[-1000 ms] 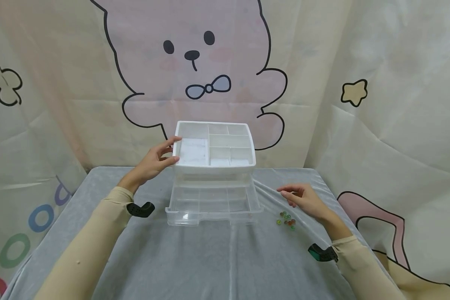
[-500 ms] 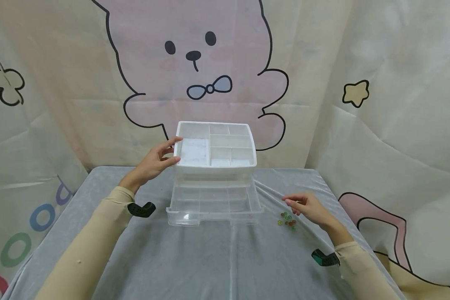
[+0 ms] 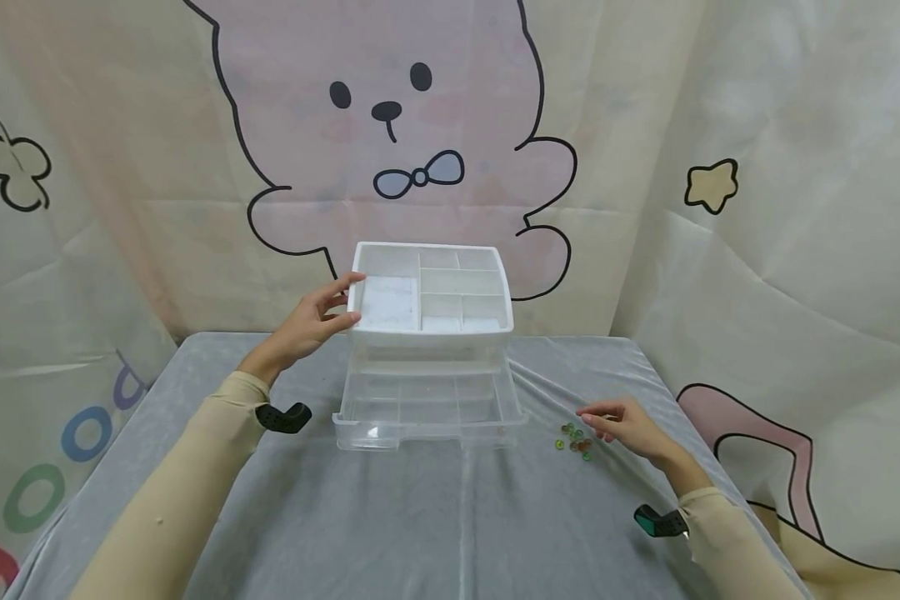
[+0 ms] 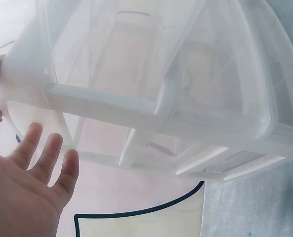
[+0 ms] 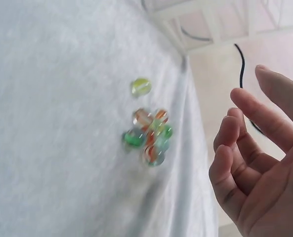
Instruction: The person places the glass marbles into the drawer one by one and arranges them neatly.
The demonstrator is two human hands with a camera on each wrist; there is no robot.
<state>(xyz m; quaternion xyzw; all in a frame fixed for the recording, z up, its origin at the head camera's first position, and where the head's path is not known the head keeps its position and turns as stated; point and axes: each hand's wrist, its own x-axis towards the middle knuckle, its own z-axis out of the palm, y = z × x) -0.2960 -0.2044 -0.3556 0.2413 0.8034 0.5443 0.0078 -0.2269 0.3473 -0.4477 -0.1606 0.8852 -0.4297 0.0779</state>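
My left hand (image 3: 305, 327) holds the side rim of a white-topped plastic drawer box (image 3: 429, 332), index finger and thumb over the edge. Its other fingers are bent beside the outer wall in the left wrist view. The box has a divided top tray, and a clear drawer (image 3: 427, 400) with compartments is pulled out at the front. Several glass marbles (image 3: 574, 443), green, yellow and orange, lie on the cloth right of the box. My right hand (image 3: 626, 427) hovers just beyond them, fingers loosely bent and holding nothing; the right wrist view shows its palm and spread thumb.
A grey cloth (image 3: 390, 525) covers the table. Behind it hangs a cream curtain with a printed pink bear (image 3: 487, 100), and more printed cloth hangs on both sides. One yellow marble (image 5: 141, 87) lies a little apart from the cluster.
My right hand has moved right and toward me, coming down close to the marbles. The left hand, the box and the marbles stay where they were.
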